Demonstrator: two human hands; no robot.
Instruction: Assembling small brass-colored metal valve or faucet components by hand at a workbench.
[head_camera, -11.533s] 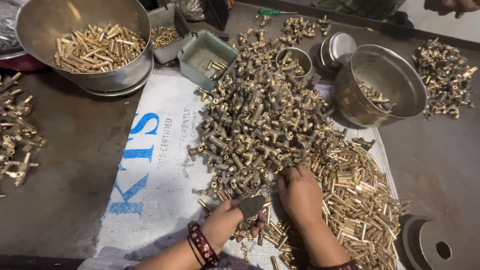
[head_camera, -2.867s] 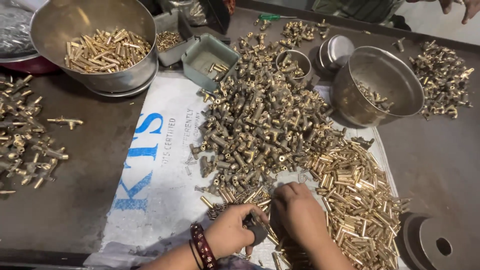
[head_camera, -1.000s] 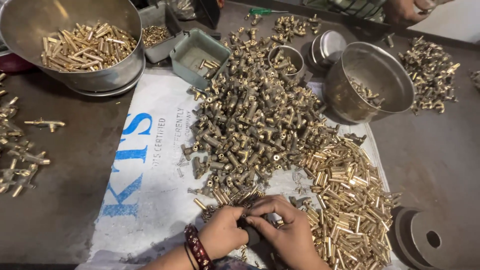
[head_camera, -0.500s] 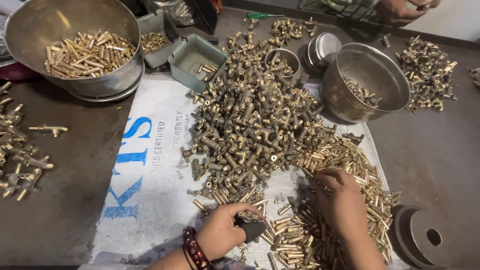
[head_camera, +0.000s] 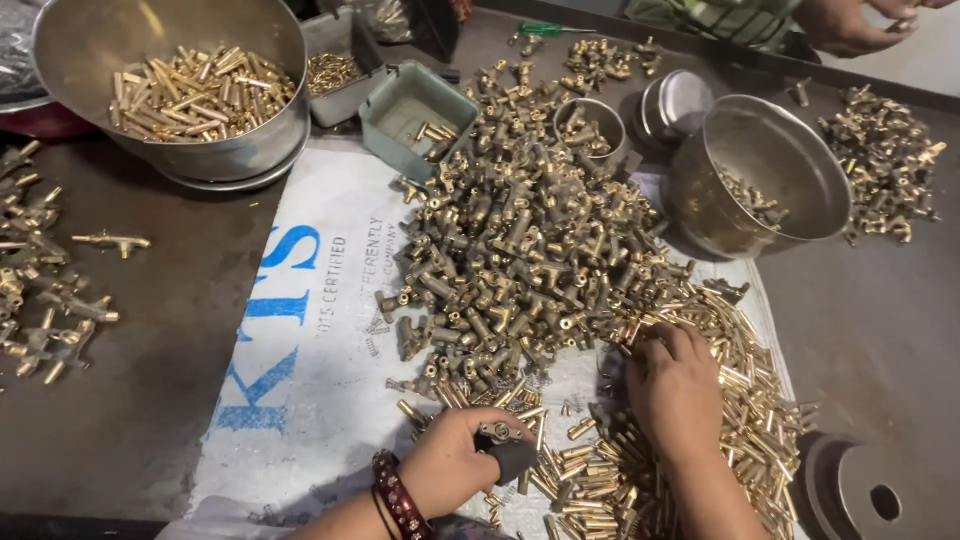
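My left hand (head_camera: 455, 468), with a dark red bangle at the wrist, is closed around a small black-handled tool with a brass fitting (head_camera: 505, 447) at its tip. My right hand (head_camera: 672, 385) lies palm down on a heap of short brass tubes (head_camera: 740, 400), fingers curled into them; whether it holds one is hidden. A large pile of brass T-shaped fittings (head_camera: 510, 250) lies just beyond both hands on a white printed sack (head_camera: 300, 340) spread over the dark table.
A big steel bowl of brass tubes (head_camera: 190, 90) stands far left, a steel pot (head_camera: 765, 180) far right, a green tray (head_camera: 415, 110) and small tins between. Assembled fittings (head_camera: 45, 290) lie at the left edge. Another person's hand (head_camera: 850, 20) is at top right.
My right hand left my left hand and moved right and forward onto the brass tubes. My left hand keeps its hold on the tool and has hardly moved.
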